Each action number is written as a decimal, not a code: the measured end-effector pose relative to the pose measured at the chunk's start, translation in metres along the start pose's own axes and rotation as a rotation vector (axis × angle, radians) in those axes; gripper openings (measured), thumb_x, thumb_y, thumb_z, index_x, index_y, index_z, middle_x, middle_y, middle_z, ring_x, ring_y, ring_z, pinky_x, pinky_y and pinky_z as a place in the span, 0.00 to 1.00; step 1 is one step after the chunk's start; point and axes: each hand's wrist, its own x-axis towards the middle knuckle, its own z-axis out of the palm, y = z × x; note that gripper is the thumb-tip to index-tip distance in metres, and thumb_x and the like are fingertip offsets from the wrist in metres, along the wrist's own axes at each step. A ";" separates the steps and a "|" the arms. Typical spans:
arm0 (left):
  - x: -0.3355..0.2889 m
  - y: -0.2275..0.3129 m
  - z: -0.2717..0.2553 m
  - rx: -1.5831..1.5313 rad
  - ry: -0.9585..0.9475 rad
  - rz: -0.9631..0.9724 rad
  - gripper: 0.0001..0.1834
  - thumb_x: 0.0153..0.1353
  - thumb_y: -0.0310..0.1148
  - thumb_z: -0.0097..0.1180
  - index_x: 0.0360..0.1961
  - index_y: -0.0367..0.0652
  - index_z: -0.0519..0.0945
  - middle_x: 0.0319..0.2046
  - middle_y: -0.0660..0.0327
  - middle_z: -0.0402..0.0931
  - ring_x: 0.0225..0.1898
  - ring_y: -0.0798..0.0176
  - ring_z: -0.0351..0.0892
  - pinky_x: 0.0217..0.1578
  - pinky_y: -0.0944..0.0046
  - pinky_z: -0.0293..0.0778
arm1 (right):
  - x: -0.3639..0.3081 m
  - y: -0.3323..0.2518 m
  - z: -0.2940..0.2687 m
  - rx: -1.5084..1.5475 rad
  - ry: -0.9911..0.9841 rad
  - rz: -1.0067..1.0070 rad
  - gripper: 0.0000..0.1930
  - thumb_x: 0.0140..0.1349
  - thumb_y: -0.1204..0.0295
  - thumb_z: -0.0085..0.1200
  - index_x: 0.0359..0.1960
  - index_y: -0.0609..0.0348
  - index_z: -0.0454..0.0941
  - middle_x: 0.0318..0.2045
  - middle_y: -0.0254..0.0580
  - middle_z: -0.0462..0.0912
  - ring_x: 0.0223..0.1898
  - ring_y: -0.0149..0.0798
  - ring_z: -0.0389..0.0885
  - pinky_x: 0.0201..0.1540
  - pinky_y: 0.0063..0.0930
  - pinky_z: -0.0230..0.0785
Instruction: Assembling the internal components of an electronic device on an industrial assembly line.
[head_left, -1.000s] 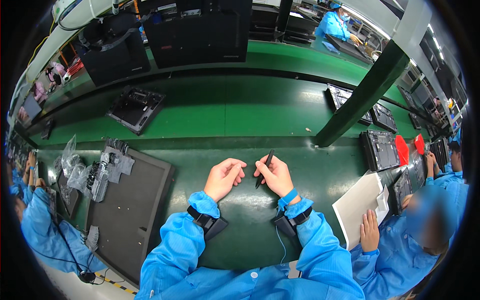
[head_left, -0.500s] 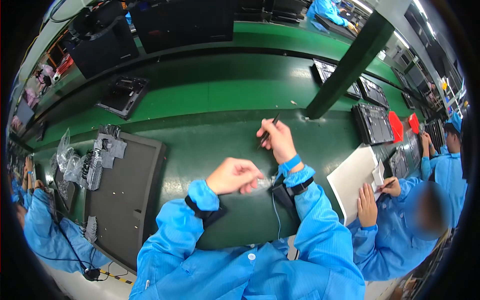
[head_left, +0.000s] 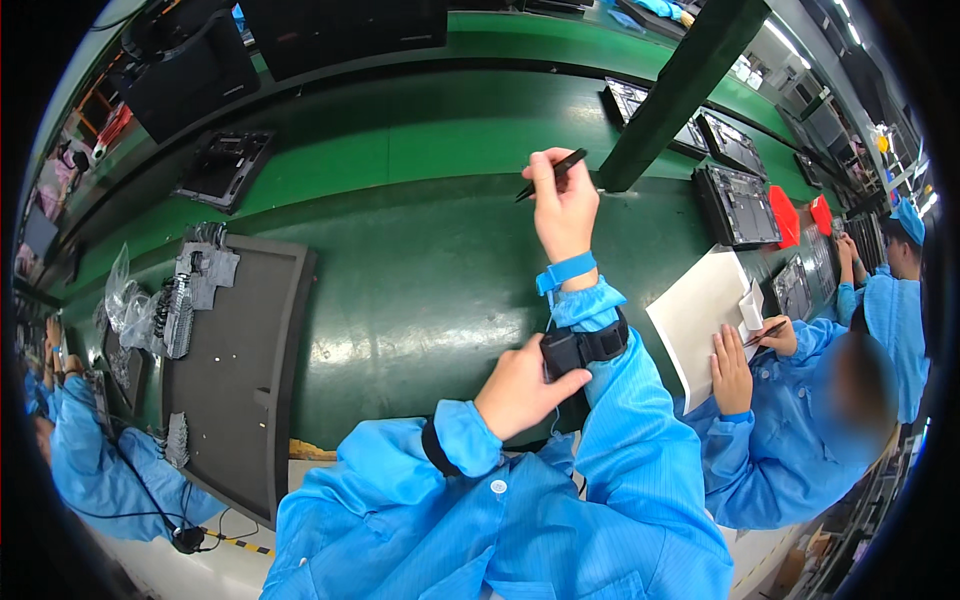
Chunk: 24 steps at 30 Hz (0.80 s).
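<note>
My right hand (head_left: pixel 566 205) is raised over the bench, its fingers closed round a slim black pen-like tool (head_left: pixel 568 164) with a tapered end. On that wrist sit a blue band (head_left: pixel 566 271) with a thin cord and, lower down over the sleeve, a black strap (head_left: pixel 605 342) carrying a small black box (head_left: pixel 563 354). My left hand (head_left: pixel 522 388) grips this box, thumb along its lower side and fingers at its upper edge. Another black strap (head_left: pixel 437 447) circles my left cuff.
At left lies a dark tray (head_left: pixel 230 380) with grey clustered parts (head_left: pixel 210 275) and clear plastic bags (head_left: pixel 128 310). A green post (head_left: pixel 685 95) rises at the far right near black frames (head_left: pixel 738 205) and red bins (head_left: pixel 783 216). Beside me, a co-worker (head_left: pixel 800 430) writes on white paper (head_left: pixel 700 315).
My left hand has moved right and down from the bench onto the box at my right wrist. My right hand has gone farther out, tool still held. The view has shifted slightly.
</note>
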 end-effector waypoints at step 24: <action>0.049 0.007 -0.140 -1.009 0.532 0.312 0.24 0.72 0.43 0.48 0.17 0.47 0.66 0.10 0.69 0.60 0.09 0.76 0.53 0.11 0.73 0.48 | -0.158 -0.050 -0.001 0.291 -1.116 0.616 0.22 0.58 0.61 0.66 0.45 0.67 0.79 0.32 0.35 0.82 0.33 0.26 0.74 0.37 0.25 0.70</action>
